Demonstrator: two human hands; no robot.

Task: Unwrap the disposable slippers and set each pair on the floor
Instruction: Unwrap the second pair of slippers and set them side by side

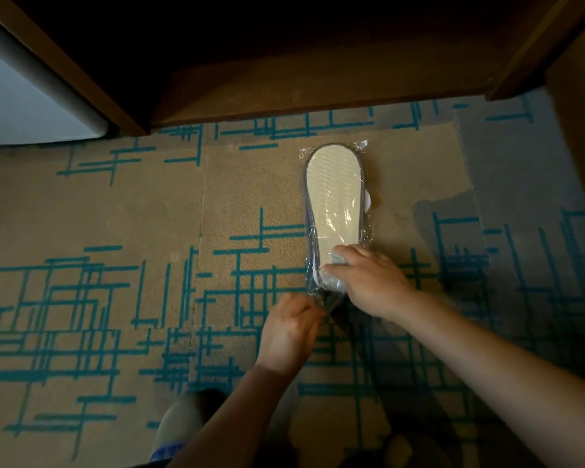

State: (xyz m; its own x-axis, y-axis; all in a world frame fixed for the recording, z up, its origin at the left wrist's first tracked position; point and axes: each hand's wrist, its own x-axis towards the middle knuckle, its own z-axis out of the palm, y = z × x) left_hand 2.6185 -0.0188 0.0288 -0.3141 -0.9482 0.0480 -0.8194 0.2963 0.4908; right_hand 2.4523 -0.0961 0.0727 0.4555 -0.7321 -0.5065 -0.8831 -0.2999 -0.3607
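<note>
Here the slippers (335, 197) lie sole-up, seemingly stacked, in clear wrap (363, 146).

No readable text, label, brand, number or sign appears anywhere in this view. The clear plastic wrapper (338, 217) around the slippers shows only glare and creases, with no print that can be made out. The pale sole (333, 194) facing up carries a wavy tread pattern, not letters. The carpet (115, 214) bears teal crossing lines that are decoration rather than writing. The dark wooden furniture (284, 79) at the top is unmarked.
</note>
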